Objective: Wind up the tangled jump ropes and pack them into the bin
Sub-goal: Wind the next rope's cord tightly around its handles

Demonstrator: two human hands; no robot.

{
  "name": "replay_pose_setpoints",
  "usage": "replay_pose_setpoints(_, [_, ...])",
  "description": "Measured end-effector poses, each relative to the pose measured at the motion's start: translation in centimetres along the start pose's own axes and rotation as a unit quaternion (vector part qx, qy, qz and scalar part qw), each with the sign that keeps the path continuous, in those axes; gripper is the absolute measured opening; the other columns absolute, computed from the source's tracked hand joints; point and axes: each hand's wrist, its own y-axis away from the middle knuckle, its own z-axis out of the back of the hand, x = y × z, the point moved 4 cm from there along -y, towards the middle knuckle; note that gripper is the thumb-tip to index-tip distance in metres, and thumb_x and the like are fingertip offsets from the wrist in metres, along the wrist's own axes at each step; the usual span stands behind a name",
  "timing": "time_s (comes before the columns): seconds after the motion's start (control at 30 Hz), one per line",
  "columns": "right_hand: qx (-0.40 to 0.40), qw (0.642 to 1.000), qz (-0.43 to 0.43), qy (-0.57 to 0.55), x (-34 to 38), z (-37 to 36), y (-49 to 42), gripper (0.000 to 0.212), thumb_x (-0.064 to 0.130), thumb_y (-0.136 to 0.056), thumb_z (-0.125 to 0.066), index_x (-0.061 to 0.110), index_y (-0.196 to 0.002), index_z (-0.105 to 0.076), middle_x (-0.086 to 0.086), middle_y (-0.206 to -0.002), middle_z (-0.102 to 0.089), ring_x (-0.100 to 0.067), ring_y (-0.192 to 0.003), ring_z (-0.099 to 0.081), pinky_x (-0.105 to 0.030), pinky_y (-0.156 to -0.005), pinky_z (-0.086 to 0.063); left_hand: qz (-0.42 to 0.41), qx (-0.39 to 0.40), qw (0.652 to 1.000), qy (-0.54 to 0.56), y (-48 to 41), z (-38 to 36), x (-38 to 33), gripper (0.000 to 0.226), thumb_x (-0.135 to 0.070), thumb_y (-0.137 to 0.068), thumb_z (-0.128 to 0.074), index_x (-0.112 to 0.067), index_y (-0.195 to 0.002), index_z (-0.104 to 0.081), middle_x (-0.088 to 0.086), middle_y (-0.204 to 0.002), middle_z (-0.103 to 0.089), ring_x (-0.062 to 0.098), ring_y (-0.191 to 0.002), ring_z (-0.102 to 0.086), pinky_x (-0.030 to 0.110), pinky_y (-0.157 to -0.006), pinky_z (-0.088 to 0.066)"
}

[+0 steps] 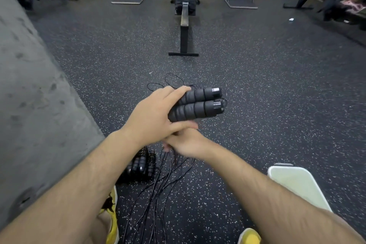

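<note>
jump-rope handles (198, 105) | likely light, grippy foam: best hold | left hand (152, 117) grips both | right hand (186, 142) blurred, cannot tell | cord (158, 184) thin, probably springy

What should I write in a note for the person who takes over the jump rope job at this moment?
Left hand: grips two black handles side by side, above the floor.
Right hand: just under the left, blurred; grip unclear.
Loose cords trail on the floor between the feet.
Done: a wound bundle lies by the left shoe.
Left: wind this rope, pack all into the white bin, at right.
</note>
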Motion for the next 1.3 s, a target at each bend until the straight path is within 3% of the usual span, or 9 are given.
replay_pose_setpoints(0.13, [-0.012,0.997,0.002,0.072,-1.4,4.7,0.5,0.020,0.038,-0.094,-0.063,0.032,-0.112,-0.069,0.018,-0.095,-0.070,-0.004,-0.084,-0.066,-0.030,-0.077,-0.055,-0.028,0.025,0.999,-0.021,0.7,0.4,1.8,0.089,-0.081,-0.074,-0.064,-0.032,-0.146,-0.045,-0.010,-0.111,-0.053,0.015,-0.103,-0.050,0.037,-0.088,-0.048])
replay_pose_setpoints(0.23, [-0.020,0.996,-0.060,0.062,-2.5,7.7,1.4,0.014,0.031,-0.088,-0.059,0.035,-0.079,-0.070,0.008,-0.065,-0.058,-0.016,-0.058,-0.045,-0.029,-0.057,-0.040,-0.056,0.025,0.991,-0.119,0.8,-0.1,2.3,0.090,-0.080,-0.073,-0.061,-0.027,-0.144,-0.050,-0.005,-0.108,-0.055,0.018,-0.094,-0.050,0.036,-0.077,-0.047])
replay_pose_setpoints(0.3, [-0.046,0.995,-0.091,-0.004,-2.3,9.0,1.8,0.020,0.022,-0.094,-0.048,0.026,-0.082,-0.064,0.005,-0.062,-0.052,-0.012,-0.054,-0.038,-0.027,-0.055,-0.030,-0.060,0.010,0.985,-0.164,0.6,-0.2,2.6,0.089,-0.079,-0.074,-0.061,-0.023,-0.143,-0.052,-0.001,-0.106,-0.057,0.023,-0.090,-0.052,0.038,-0.073,-0.049])
replay_pose_setpoints(0.43, [-0.084,0.973,-0.135,-0.165,-1.7,8.6,1.6,0.037,0.050,-0.084,-0.041,0.019,-0.100,-0.054,-0.007,-0.075,-0.061,-0.009,-0.049,-0.045,-0.027,-0.054,-0.033,-0.061,-0.035,0.971,-0.228,0.0,-0.5,2.4,0.085,-0.071,-0.074,-0.066,-0.017,-0.138,-0.056,0.007,-0.102,-0.058,0.030,-0.086,-0.053,0.042,-0.067,-0.049])
replay_pose_setpoints(0.57, [-0.249,0.962,-0.110,-0.037,-1.0,7.4,1.6,0.072,0.085,-0.079,-0.029,0.024,-0.104,-0.058,0.000,-0.099,-0.070,-0.018,-0.087,-0.067,-0.039,-0.086,-0.051,-0.049,-0.048,0.962,-0.263,-0.4,-1.4,1.6,0.085,-0.064,-0.071,-0.077,-0.016,-0.137,-0.054,0.008,-0.102,-0.056,0.030,-0.087,-0.051,0.041,-0.068,-0.045])
replay_pose_setpoints(0.93, [-0.353,0.934,-0.012,-0.057,-0.1,7.6,1.8,0.037,0.050,-0.101,-0.044,0.014,-0.092,-0.053,0.003,-0.089,-0.067,-0.016,-0.083,-0.062,-0.036,-0.077,-0.050,0.017,-0.086,0.979,-0.185,-0.4,-1.7,0.1,0.094,-0.093,-0.079,-0.035,-0.014,-0.125,-0.058,0.003,-0.108,-0.060,0.028,-0.098,-0.056,0.044,-0.086,-0.045])
replay_pose_setpoints(1.03, [-0.350,0.935,-0.007,-0.061,0.0,7.3,1.8,0.036,0.051,-0.100,-0.046,0.016,-0.093,-0.053,0.002,-0.089,-0.068,-0.019,-0.085,-0.064,-0.039,-0.078,-0.052,0.016,-0.081,0.977,-0.195,-0.7,-1.7,-0.1,0.093,-0.093,-0.081,-0.027,-0.014,-0.117,-0.059,0.002,-0.102,-0.060,0.027,-0.090,-0.057,0.043,-0.077,-0.044])
replay_pose_setpoints(1.2, [-0.301,0.952,-0.016,-0.061,-0.3,7.8,1.4,0.038,0.058,-0.094,-0.048,0.020,-0.095,-0.052,-0.003,-0.093,-0.071,-0.021,-0.078,-0.065,-0.041,-0.072,-0.052,-0.005,-0.066,0.980,-0.187,-1.1,-1.9,0.5,0.094,-0.092,-0.080,-0.036,-0.014,-0.128,-0.056,0.003,-0.094,-0.060,0.029,-0.081,-0.059,0.042,-0.070,-0.047])
replay_pose_setpoints(1.3, [-0.267,0.962,-0.024,-0.061,-0.4,8.3,1.7,0.035,0.051,-0.090,-0.059,0.023,-0.108,-0.048,0.001,-0.098,-0.072,-0.017,-0.092,-0.070,-0.041,-0.085,-0.055,-0.019,-0.072,0.982,-0.176,-1.0,-1.7,0.6,0.095,-0.090,-0.081,-0.037,-0.013,-0.133,-0.053,0.004,-0.092,-0.062,0.030,-0.079,-0.060,0.041,-0.068,-0.047])
